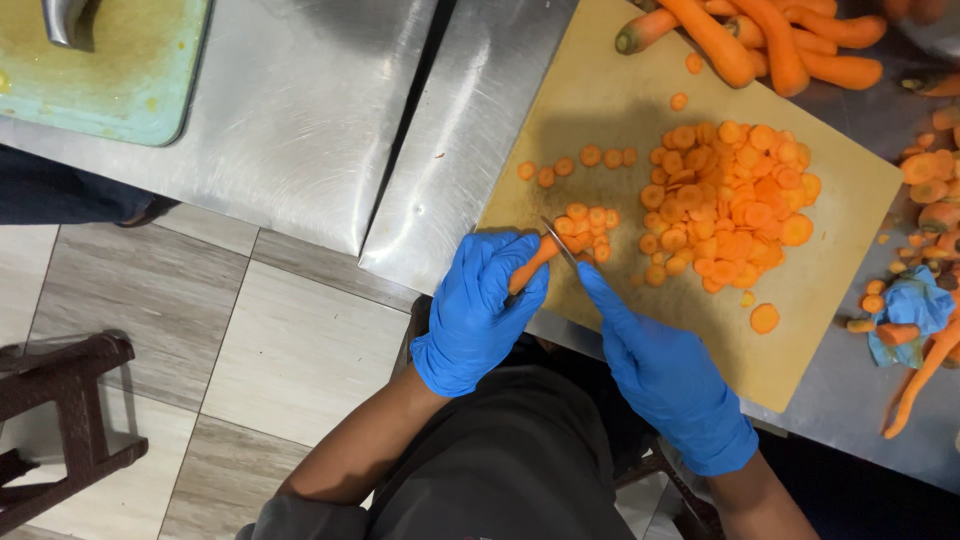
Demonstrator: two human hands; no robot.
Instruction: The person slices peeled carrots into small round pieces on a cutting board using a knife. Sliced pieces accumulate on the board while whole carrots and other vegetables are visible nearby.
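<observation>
My left hand [478, 308], in a blue glove, grips a thin carrot [534, 262] at the near edge of the tan cutting board [600, 100]. In a matching blue glove, my right hand [668, 378] holds a knife [560, 244], forefinger stretched along it. Its blade rests across the carrot's tip. A small cluster of fresh carrot slices [588, 224] lies just past the blade. The big heap of carrot slices [732, 202] covers the board's middle. Several whole carrots [745, 40] lie at the board's far edge.
The board lies on a steel table [450, 170]; a second steel table [290, 110] to the left carries a green board [120, 70]. Carrot ends, peels and a crumpled blue glove [912, 305] sit at the right. A dark stool [70, 420] stands on the tiled floor.
</observation>
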